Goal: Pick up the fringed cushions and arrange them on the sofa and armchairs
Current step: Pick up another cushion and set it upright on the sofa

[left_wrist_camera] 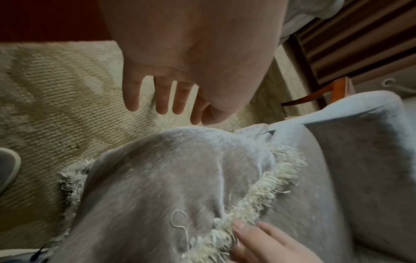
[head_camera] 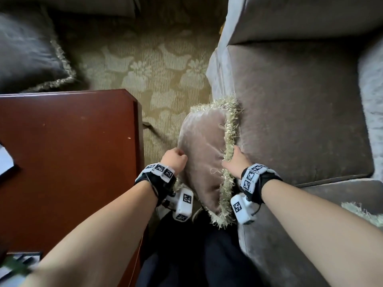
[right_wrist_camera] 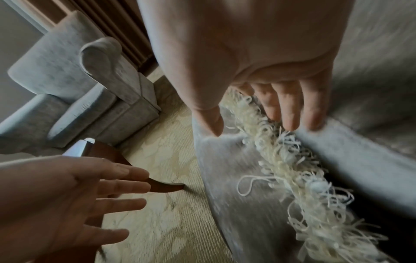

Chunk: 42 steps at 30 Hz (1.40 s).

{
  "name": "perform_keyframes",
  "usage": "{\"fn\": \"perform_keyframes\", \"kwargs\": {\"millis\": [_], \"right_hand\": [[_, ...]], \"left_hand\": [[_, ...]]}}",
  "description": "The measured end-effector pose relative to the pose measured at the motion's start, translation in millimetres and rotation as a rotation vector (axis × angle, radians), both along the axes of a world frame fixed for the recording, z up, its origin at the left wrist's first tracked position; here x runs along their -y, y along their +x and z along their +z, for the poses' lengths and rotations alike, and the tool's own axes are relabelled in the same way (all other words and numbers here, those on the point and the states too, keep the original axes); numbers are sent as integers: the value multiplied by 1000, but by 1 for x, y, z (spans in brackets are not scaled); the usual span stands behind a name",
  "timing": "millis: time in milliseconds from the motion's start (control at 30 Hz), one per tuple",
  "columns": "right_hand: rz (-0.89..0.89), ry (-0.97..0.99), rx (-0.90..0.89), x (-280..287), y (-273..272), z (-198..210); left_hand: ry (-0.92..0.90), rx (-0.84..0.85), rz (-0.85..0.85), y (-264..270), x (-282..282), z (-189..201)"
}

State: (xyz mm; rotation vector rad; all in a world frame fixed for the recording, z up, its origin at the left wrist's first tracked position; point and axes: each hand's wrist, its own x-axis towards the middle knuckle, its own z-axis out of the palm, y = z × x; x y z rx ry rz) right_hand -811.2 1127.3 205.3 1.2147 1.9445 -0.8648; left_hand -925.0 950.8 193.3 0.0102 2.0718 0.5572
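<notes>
A taupe velvet fringed cushion [head_camera: 202, 154] with cream fringe stands on edge on the carpet and leans against the front of the grey-brown sofa seat [head_camera: 300, 112]. My right hand [head_camera: 233, 157] holds its right fringed edge: the thumb lies on the velvet face and the fingers [right_wrist_camera: 292, 115] sit behind the fringe [right_wrist_camera: 281, 160]. By the cushion's left side my left hand [head_camera: 178, 156] hovers with fingers [left_wrist_camera: 162, 103] straight and spread, a gap showing between them and the cushion [left_wrist_camera: 180, 178]. A second, dark fringed cushion [head_camera: 31, 54] lies at the upper left, blurred.
A red-brown wooden table [head_camera: 68, 162] stands close on the left, its curved leg [right_wrist_camera: 162, 186] near the cushion. Patterned beige carpet [head_camera: 145, 65] runs between them. More cream fringe [head_camera: 362, 214] shows at the right edge. A grey armchair [right_wrist_camera: 67, 89] stands farther off.
</notes>
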Motion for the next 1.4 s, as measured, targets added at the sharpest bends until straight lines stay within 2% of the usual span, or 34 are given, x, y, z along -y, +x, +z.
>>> {"fn": "perform_keyframes", "kwargs": {"millis": [100,200,300,400,633,867,933,1033,1167,1233,1300,1400], "right_hand": [[-27,37,63,-1,1,-29],[-36,-23,109,2,2,-61],[-53,-52,156,9,-5,-97],[-43,14,214,15,-11,-119],[-47,71,142,15,-17,-127],[-28,-63,-56,5,-27,-91],[28,-98,-92,-2,-35,-72],[164,-127,-122,-13,-46,-34],[351,-159,-118,-23,-45,5],[390,-173,-117,-25,-41,18],[406,-191,-157,-27,-42,31],[423,-197,-195,-28,-48,51]], "left_hand": [[-7,25,46,2,-2,-38],[-10,51,87,6,-2,-72],[-15,53,100,13,4,-92],[-37,77,104,19,16,-105],[-33,135,129,19,39,-124],[-56,107,108,6,36,-111],[-33,65,137,-4,28,-101],[93,-10,199,-28,10,-83],[123,-234,161,-71,-13,-52],[110,-313,36,-91,-19,-32],[81,-364,-168,-104,-23,-14],[48,-370,-381,-117,-22,3]]}}
